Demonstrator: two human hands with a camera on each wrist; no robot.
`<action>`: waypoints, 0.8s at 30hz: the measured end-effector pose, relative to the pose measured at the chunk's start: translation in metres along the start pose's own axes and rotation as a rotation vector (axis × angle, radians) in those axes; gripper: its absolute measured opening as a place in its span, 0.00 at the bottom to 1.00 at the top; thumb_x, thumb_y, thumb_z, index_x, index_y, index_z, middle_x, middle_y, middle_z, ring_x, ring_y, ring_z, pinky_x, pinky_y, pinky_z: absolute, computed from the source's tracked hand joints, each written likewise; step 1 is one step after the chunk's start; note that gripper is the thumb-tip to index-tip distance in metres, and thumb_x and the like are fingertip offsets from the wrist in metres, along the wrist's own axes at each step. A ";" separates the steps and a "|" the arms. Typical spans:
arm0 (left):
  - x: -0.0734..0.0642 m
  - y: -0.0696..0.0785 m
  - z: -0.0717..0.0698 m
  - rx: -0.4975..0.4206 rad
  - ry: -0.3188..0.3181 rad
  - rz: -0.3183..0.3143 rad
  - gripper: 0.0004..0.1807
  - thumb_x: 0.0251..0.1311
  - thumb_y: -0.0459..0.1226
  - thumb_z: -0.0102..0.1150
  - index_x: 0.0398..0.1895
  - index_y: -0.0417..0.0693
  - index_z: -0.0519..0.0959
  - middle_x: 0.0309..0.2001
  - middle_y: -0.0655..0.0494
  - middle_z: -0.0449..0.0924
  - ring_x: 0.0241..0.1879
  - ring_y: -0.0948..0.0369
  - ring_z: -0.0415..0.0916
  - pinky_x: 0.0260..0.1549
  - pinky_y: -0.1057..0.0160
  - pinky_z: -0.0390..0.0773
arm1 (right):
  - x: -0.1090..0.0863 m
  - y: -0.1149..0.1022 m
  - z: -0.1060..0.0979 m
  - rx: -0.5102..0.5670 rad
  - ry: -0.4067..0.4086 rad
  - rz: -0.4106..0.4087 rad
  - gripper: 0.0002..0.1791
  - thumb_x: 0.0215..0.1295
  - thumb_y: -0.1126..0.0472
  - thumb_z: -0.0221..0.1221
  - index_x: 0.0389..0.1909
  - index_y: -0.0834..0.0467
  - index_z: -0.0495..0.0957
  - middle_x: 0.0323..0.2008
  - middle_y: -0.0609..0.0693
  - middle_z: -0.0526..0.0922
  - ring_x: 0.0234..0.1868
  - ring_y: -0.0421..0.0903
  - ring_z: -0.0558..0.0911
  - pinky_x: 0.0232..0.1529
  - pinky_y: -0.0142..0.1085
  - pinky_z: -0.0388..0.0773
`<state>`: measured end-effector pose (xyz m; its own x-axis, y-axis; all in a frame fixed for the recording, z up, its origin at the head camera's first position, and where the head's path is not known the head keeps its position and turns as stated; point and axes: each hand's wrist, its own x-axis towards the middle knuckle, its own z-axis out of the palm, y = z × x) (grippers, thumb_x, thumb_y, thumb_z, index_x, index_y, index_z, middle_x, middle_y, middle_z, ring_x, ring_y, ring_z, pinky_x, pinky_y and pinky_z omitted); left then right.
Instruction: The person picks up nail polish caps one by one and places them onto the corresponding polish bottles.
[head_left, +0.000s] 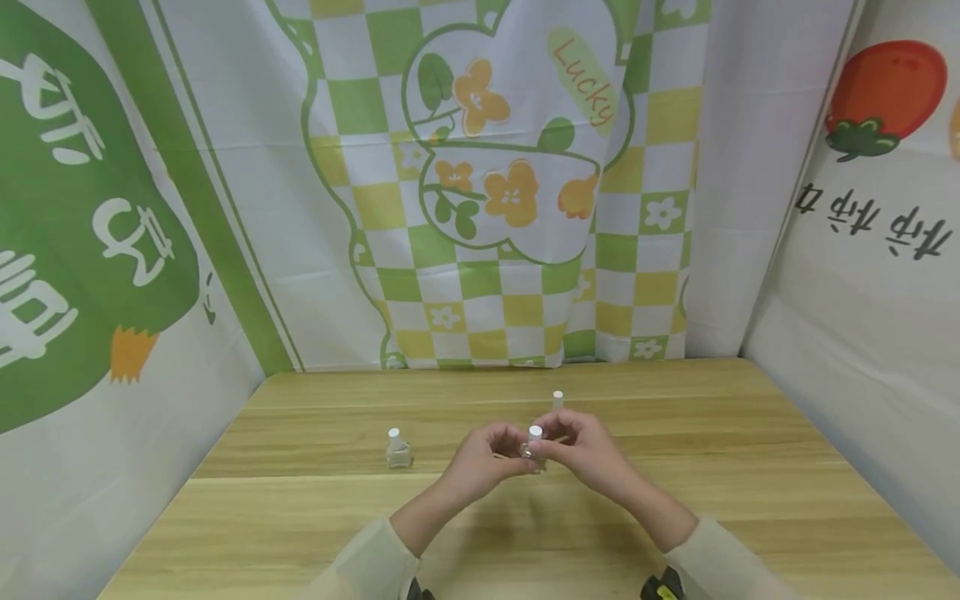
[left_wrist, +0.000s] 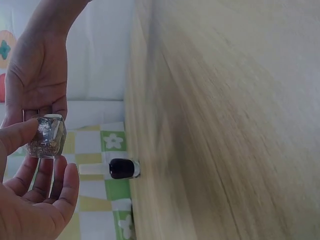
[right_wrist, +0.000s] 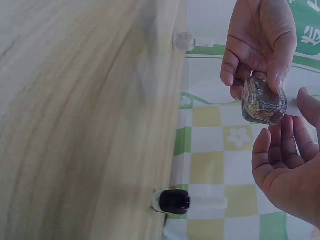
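Observation:
Over the middle of the table, both hands meet at a small nail polish bottle (left_wrist: 51,136) of clear glass with glittery flakes inside and a white cap (head_left: 536,432). My left hand (head_left: 474,468) pinches the glass body between thumb and fingers, the thumb lying across it in the right wrist view. The right hand (head_left: 592,454) has its thumb and fingers at the white cap (right_wrist: 293,106), gripping it from the other side. In the right wrist view the bottle is held off the wooden table, the cap pointing away from the tabletop.
A dark nail polish bottle (right_wrist: 174,201) with a white cap stands behind the right hand, mostly hidden in the head view. To the left, a clear nail polish bottle (head_left: 399,455) stands on the wooden table (head_left: 300,517). Printed cloth (head_left: 480,317) hangs along the table's back edge.

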<state>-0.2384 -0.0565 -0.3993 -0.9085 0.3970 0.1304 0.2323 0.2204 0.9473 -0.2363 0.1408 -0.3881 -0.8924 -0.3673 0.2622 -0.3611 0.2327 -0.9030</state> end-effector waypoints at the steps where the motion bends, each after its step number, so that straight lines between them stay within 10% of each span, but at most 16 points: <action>1: 0.001 -0.001 0.000 -0.001 0.000 -0.005 0.14 0.54 0.36 0.70 0.42 0.44 0.80 0.39 0.56 0.80 0.41 0.58 0.76 0.41 0.57 0.79 | 0.001 0.002 0.001 0.003 0.001 0.006 0.12 0.62 0.60 0.66 0.41 0.63 0.80 0.36 0.52 0.82 0.38 0.49 0.80 0.38 0.41 0.80; 24: 0.022 -0.034 -0.004 0.105 0.004 -0.026 0.12 0.51 0.32 0.72 0.38 0.42 0.80 0.34 0.56 0.81 0.37 0.61 0.77 0.36 0.63 0.79 | 0.017 0.037 0.011 0.069 0.011 0.125 0.12 0.62 0.63 0.65 0.43 0.67 0.79 0.33 0.50 0.80 0.36 0.46 0.78 0.39 0.43 0.78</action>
<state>-0.2680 -0.0583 -0.4279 -0.9160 0.3865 0.1071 0.2432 0.3231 0.9146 -0.2616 0.1332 -0.4213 -0.9323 -0.3294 0.1492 -0.2274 0.2134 -0.9501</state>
